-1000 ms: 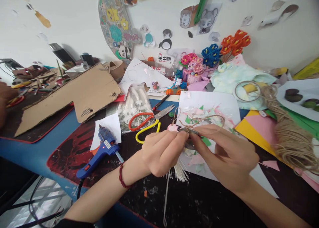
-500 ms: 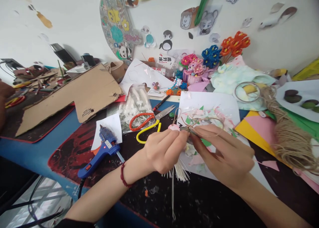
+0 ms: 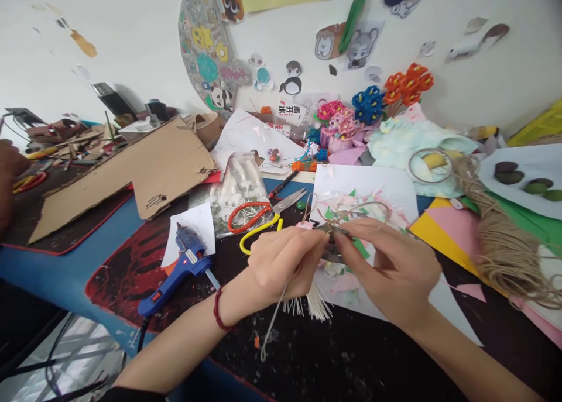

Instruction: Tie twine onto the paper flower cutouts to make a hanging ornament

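Note:
Both my hands meet over the black mat, pinching a small dark grey-green piece (image 3: 325, 233) with twine (image 3: 360, 205) looping from it. My left hand (image 3: 285, 261), with a red bracelet at the wrist, is closed on its left side. My right hand (image 3: 393, 261) grips its right side between thumb and fingers. The piece's exact kind is hidden by my fingertips. A thin looped cord (image 3: 273, 326) dangles from my left hand. Beside and below that hand show a pink piece (image 3: 304, 224) and a white tassel (image 3: 318, 302).
Scissors (image 3: 290, 202) with red and yellow handles lie beyond my left hand. A blue glue gun (image 3: 187, 264) rests on the left. White paper (image 3: 448, 308) carries coloured scraps. A twine bundle (image 3: 504, 238) is at right, cardboard (image 3: 109, 174) at left. Another person's hand (image 3: 13, 159) shows far left.
The looped cord has swung left from hanging straight down. My hands have shifted slightly left, still on the dark piece. The view has tilted a little.

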Demonstrator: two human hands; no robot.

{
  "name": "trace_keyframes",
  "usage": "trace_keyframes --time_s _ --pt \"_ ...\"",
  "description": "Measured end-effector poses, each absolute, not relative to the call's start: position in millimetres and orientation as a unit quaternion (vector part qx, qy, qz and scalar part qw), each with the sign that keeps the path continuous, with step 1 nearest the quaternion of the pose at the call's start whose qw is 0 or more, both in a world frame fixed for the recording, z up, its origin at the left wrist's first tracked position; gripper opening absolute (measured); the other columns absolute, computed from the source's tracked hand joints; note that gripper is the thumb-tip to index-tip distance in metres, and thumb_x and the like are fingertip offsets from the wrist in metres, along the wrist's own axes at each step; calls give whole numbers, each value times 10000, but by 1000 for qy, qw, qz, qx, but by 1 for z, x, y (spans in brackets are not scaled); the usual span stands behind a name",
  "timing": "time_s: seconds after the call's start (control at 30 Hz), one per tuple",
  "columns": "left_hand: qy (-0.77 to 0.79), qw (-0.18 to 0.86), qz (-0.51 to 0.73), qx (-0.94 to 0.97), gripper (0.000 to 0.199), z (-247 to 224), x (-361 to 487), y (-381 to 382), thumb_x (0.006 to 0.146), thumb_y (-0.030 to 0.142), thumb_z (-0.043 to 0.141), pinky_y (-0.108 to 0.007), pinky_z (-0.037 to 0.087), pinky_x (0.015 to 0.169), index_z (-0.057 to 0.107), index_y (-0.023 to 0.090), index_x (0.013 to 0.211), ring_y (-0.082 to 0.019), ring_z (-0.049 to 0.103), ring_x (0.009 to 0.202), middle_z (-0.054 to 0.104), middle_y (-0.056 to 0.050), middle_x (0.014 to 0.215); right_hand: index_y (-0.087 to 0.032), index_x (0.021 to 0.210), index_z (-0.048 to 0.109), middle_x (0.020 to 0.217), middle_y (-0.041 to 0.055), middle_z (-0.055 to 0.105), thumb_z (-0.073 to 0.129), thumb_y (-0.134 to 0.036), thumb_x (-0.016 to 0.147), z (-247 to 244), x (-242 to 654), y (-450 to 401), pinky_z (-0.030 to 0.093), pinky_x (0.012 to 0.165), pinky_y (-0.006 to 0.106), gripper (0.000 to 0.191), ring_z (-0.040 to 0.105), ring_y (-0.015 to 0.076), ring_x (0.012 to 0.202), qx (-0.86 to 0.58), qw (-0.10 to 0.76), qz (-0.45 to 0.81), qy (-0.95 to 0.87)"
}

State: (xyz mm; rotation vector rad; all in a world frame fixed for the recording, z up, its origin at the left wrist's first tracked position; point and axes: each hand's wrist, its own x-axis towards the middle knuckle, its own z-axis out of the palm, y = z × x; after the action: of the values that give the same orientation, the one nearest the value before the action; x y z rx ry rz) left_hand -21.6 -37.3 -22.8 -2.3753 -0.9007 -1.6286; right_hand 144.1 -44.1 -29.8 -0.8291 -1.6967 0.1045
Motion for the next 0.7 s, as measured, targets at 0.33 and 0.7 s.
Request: trace_keyframes --time_s 0.33,0.7 --pt "-305 69 -530 -788 40 -22 -22 -36 860 82 647 -154 484 522 645 115 837 -60 581 530 653 4 631 -179 932 673 813 10 714 663 11 788 -27 144 -47 590 646 260 238 676 127 704 -365 576 42 -730" --pt "-265 82 -531 -801 40 -23 -23 -32 866 75 626 -191 520 543 638 107 886 -87 607 567 677 -28 676 -164 943 675 837 26 732 659 18 781 -27 143 -45 591 692 245 245 698 136 767 -354 569 13 -742"
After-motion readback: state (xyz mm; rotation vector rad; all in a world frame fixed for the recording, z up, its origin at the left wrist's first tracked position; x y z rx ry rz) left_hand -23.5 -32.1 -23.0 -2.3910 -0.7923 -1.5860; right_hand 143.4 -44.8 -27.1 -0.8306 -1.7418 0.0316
